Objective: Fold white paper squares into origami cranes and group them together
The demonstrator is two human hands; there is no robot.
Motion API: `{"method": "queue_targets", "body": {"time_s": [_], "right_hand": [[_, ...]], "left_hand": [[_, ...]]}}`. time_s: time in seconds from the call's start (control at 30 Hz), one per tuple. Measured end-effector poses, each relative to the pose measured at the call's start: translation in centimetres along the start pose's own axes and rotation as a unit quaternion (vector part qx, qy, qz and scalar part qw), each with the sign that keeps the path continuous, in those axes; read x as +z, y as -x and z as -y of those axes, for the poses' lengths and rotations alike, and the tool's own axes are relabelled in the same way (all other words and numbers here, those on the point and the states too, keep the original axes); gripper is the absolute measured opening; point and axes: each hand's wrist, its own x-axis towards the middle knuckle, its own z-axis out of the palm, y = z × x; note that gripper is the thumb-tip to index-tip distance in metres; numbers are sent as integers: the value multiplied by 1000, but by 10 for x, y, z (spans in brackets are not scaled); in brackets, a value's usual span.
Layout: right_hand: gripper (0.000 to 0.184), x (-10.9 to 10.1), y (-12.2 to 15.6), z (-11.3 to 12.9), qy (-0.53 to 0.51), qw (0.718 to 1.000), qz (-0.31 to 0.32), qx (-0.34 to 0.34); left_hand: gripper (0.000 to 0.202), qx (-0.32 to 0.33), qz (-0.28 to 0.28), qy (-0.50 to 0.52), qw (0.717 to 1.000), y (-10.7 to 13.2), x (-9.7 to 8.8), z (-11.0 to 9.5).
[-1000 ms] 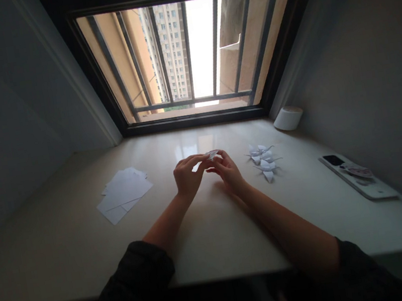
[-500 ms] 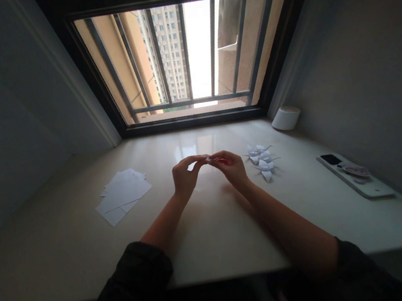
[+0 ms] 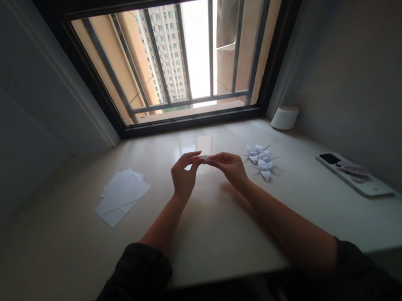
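Observation:
Above the middle of the table, a small piece of folded white paper (image 3: pixel 205 158) is held between my two hands. My left hand (image 3: pixel 185 173) grips its left side near the thumb tip, with an upper finger stretched out above it. On the other side, the thumb and fingers of my right hand (image 3: pixel 231 167) pinch the paper. Most of the piece is hidden by fingertips, so its folds cannot be made out. To the right lie several folded white paper shapes (image 3: pixel 263 163) with thin pointed ends, in a cluster.
Flat sheets of white paper (image 3: pixel 124 193) overlap in a stack on the left of the pale table (image 3: pixel 215 240). A phone (image 3: pixel 355 175) with a round grip lies at the right. By the window (image 3: pixel 196 120) corner stands a white cylindrical object (image 3: pixel 285 118). Walls close in both sides.
The upper finger of my left hand has lifted off the folded paper and straightened. My right fingers have shifted slightly left along the piece. The camera view has moved very slightly.

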Motion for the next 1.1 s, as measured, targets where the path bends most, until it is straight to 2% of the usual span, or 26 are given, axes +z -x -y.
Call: {"method": "queue_targets", "body": {"time_s": [0.17, 0.33, 0.47, 0.6, 0.7, 0.83, 1.0, 1.1], "right_hand": [[23, 4, 3, 2, -38, 999, -7, 2], [29, 3, 1, -5, -33, 998, -50, 22], [30, -1, -1, -9, -33, 998, -44, 38], [30, -5, -2, -11, -26, 998, -16, 46], [30, -7, -2, -12, 10, 999, 2, 33], [36, -7, -1, -11, 60, 998, -9, 1], [44, -6, -2, -8, 27, 998, -53, -1], [46, -7, -3, -8, 22, 998, -63, 7]], "left_hand": [[32, -32, 15, 62, 997, 1, 3, 1], [36, -66, 15, 47, 997, 2, 4, 6], [39, -92, 77, 28, 992, -2, 0, 17], [35, -150, 128, 74, 978, -4, -2, 26], [33, -187, 123, 79, 971, -4, -1, 25], [34, -220, 98, 64, 968, -1, 0, 19], [34, -236, 99, 77, 964, 1, 2, 19], [32, -224, 132, 68, 963, 2, 3, 19]]}}
